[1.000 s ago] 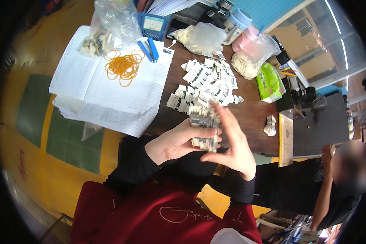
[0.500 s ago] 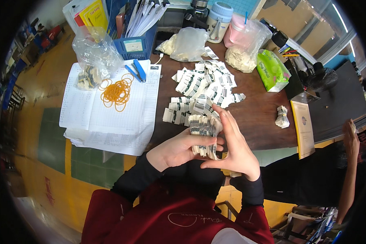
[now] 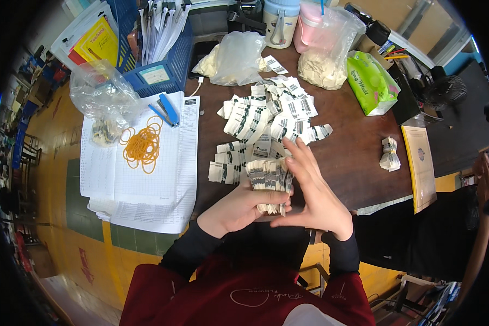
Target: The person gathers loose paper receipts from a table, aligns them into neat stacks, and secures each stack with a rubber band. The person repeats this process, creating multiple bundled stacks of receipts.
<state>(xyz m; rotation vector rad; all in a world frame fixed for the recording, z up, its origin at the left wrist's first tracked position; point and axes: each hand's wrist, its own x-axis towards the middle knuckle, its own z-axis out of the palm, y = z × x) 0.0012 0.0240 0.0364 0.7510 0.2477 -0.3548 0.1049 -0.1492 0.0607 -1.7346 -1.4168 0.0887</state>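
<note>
The left hand [image 3: 231,211] grips a label stack [image 3: 269,175], strips pointing away from the body, the right hand [image 3: 318,202] (thumb and fingers spread wide) just rightward.

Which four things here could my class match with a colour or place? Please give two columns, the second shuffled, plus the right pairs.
Things:
1. Rubber bands
2. Stapler
3. Tissue pack
4. Stack of printed slips

Colours and places:
A. Bright green and white
B. Held in the left hand
C. Orange, in a loose heap
D. Blue

Right pairs: 1-C, 2-D, 3-A, 4-B
</note>
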